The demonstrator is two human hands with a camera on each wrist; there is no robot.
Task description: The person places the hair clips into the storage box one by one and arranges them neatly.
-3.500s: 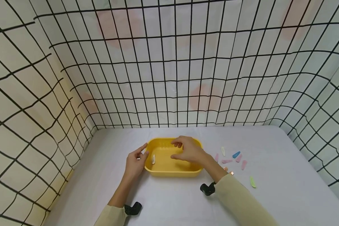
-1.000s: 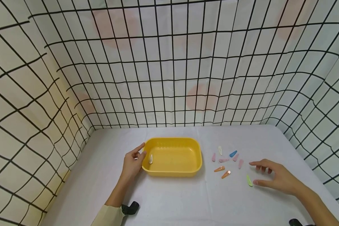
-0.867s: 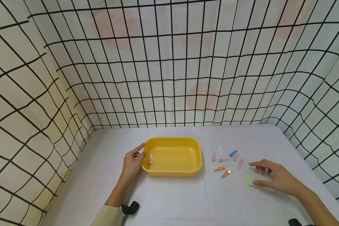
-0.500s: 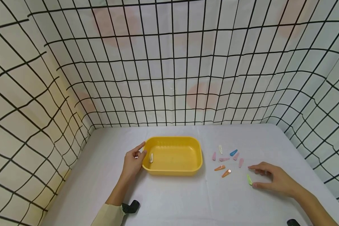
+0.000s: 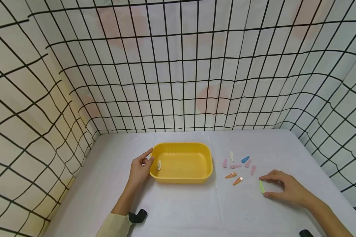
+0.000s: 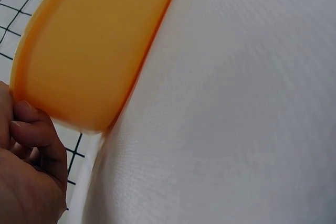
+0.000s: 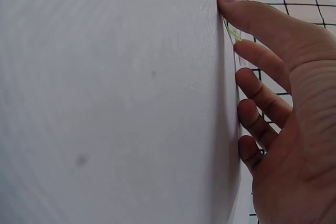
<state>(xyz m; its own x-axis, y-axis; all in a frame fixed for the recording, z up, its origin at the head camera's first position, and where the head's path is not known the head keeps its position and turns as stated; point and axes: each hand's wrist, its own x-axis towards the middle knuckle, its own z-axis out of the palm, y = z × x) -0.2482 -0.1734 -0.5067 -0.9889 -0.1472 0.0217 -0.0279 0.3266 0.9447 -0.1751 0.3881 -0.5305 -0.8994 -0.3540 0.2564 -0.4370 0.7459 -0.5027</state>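
Observation:
My left hand (image 5: 139, 169) pinches the left rim of a yellow plastic basin (image 5: 182, 181), thumb at the inner side and fingers outside. The left wrist view shows the curled fingers (image 6: 39, 135) against the basin's orange-looking outer wall (image 6: 89, 56). Inside the basin, near its left end, lies a white snap hair clip (image 5: 159, 165). Over on the right, my right hand (image 5: 287, 189) has its thumb and index fingertip at the two ends of a green hair clip (image 5: 261, 187) on the table. In the right wrist view the green clip (image 7: 232, 31) shows between thumb and index finger.
Between basin and right hand lie a white clip (image 5: 231, 156), a blue clip (image 5: 245, 159), several pink clips (image 5: 253, 170) and two orange clips (image 5: 238, 181). White cloth covers the table (image 5: 190, 210). A black wire grid (image 5: 182, 82) encloses the back and sides.
My right hand has gone from over the basin to the green clip at right, and its thumb and index finger have closed in on it. The left hand keeps hold of the rim.

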